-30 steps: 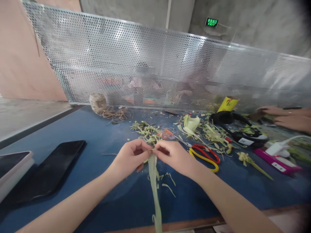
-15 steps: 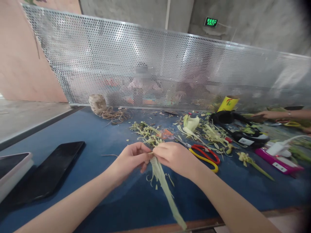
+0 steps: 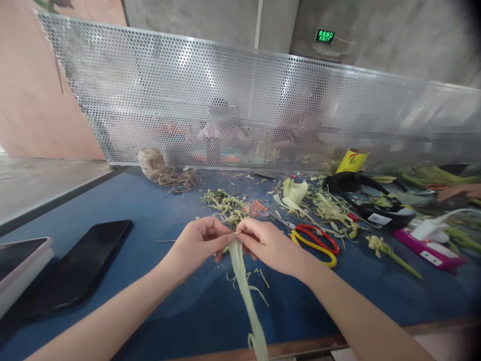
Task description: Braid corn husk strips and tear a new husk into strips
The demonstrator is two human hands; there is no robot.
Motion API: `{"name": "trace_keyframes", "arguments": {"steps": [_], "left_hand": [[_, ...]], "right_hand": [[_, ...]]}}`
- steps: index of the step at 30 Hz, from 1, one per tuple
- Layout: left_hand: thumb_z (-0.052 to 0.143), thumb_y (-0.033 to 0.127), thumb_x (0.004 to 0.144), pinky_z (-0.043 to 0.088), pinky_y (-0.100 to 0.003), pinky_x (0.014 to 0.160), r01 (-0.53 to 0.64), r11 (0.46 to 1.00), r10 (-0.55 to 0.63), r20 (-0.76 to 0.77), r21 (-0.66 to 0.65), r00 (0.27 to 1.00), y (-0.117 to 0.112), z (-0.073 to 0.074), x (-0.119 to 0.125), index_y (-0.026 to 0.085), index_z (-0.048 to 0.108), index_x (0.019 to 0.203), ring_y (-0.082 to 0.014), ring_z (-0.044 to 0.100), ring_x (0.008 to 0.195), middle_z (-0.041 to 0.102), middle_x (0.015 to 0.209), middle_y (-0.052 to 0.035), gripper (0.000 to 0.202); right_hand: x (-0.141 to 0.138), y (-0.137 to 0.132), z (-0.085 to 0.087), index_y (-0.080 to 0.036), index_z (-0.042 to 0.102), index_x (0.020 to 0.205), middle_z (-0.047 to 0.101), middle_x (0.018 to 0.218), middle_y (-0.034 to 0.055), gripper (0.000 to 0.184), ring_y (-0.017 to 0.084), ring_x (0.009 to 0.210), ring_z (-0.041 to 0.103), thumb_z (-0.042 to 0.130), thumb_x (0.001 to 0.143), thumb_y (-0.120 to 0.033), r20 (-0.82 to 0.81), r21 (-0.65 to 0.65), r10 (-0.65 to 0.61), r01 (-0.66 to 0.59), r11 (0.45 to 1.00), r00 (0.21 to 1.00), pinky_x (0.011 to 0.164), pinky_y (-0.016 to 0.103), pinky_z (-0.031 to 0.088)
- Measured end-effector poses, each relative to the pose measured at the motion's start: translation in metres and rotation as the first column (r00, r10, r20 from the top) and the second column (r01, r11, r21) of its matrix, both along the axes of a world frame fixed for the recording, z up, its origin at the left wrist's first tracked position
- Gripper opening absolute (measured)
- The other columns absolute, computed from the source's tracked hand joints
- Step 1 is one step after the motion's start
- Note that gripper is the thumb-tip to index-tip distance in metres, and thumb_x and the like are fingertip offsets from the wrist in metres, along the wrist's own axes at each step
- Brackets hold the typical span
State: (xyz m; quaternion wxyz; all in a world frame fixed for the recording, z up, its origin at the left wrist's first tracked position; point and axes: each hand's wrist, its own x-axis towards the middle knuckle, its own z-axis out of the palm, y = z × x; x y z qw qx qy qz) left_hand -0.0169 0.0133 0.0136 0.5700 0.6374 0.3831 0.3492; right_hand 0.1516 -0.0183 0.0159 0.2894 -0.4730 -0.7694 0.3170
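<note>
My left hand (image 3: 203,245) and my right hand (image 3: 270,245) meet over the middle of the blue table. Both pinch the top end of a long pale green corn husk strip (image 3: 245,288), thumbs and fingertips nearly touching. From my fingers the strip hangs down toward the table's front edge, with a thin curl split off near its lower end. What exactly lies between the fingertips is too small to make out. Just beyond my hands is a heap of knotted husk pieces (image 3: 225,203). Scissors with red and yellow handles (image 3: 317,240) lie right of my right hand.
A black phone (image 3: 86,260) lies at left. Behind are a twine roll (image 3: 152,163) and a perforated metal screen (image 3: 150,100). To the right are husk scraps (image 3: 330,208), a black headset (image 3: 376,205), a magenta power strip (image 3: 428,250) and another person's hand (image 3: 460,192).
My fingertips have shifted slightly and my right thumb now shows against the strip. The strip's lower end has swung left. The other person's hand at right has drawn back rightward.
</note>
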Motion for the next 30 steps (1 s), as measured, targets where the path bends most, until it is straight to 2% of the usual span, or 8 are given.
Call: {"name": "trace_keyframes", "arguments": {"steps": [5,12,17,22,27,30], "left_hand": [[0.067,0.025,0.065,0.035,-0.016,0.041,-0.010,0.997,0.014,-0.050,0.079,0.999,-0.0002,-0.0011,-0.0022,0.013,0.051,0.062,-0.0043,0.044,0.040,0.053,0.048,0.0052,0.020],[0.066,0.024,0.067,0.036,-0.016,0.043,0.019,0.996,-0.017,-0.016,0.084,1.000,-0.0009,-0.0017,-0.0049,0.014,0.050,0.063,-0.0040,0.045,0.044,0.057,0.053,0.0042,0.019],[0.068,0.025,0.065,0.039,-0.017,0.045,0.066,0.998,-0.065,0.055,-0.007,0.996,-0.0005,0.0000,-0.0044,0.014,0.050,0.064,-0.0048,0.047,0.046,0.060,0.058,0.0027,0.021],[0.067,0.028,0.066,0.040,-0.019,0.044,0.079,0.987,-0.065,0.104,-0.143,0.992,0.0006,0.0015,-0.0032,0.013,0.053,0.065,-0.0057,0.048,0.044,0.056,0.051,0.0040,0.021],[0.071,0.025,0.062,0.039,-0.017,0.043,0.054,0.985,-0.043,0.065,-0.166,0.997,0.0010,0.0037,-0.0015,0.012,0.054,0.066,-0.0050,0.047,0.042,0.057,0.050,0.0038,0.022],[0.071,0.025,0.063,0.040,-0.017,0.044,0.092,0.976,-0.080,0.066,-0.199,0.995,0.0020,0.0032,-0.0021,0.012,0.054,0.069,-0.0045,0.048,0.044,0.058,0.054,0.0030,0.022]], "right_hand": [[0.0015,0.0019,-0.0042,-0.020,0.046,0.078,0.051,0.064,-0.0037,0.018,0.008,0.052,0.048,0.040,0.086,-0.035,-0.145,-0.083,0.031,-0.044,0.996,0.989,0.053,0.021,0.040],[0.0022,0.0069,-0.0088,-0.019,0.045,0.075,0.052,0.062,-0.0042,0.017,0.006,0.048,0.051,0.048,0.083,-0.034,-0.359,-0.195,0.048,-0.125,0.973,0.932,0.051,0.021,0.042],[0.0029,0.0051,-0.0067,-0.019,0.045,0.072,0.053,0.062,-0.0044,0.013,0.006,0.048,0.051,0.047,0.083,-0.026,-0.316,-0.120,0.033,-0.074,0.990,0.948,0.051,0.020,0.042],[0.0028,0.0022,-0.0037,-0.019,0.047,0.070,0.052,0.061,-0.0048,0.011,0.006,0.050,0.052,0.049,0.081,-0.020,-0.269,-0.026,0.033,-0.041,0.999,0.963,0.052,0.019,0.043],[0.0028,0.0021,-0.0030,-0.019,0.049,0.073,0.055,0.061,-0.0042,0.007,0.007,0.053,0.056,0.049,0.080,-0.021,-0.276,-0.064,0.017,-0.036,0.997,0.961,0.055,0.020,0.046],[0.0039,0.0020,-0.0029,-0.019,0.051,0.074,0.056,0.062,-0.0035,0.005,0.008,0.056,0.058,0.050,0.079,-0.021,-0.283,-0.041,0.029,-0.042,0.998,0.959,0.057,0.020,0.047]]}}
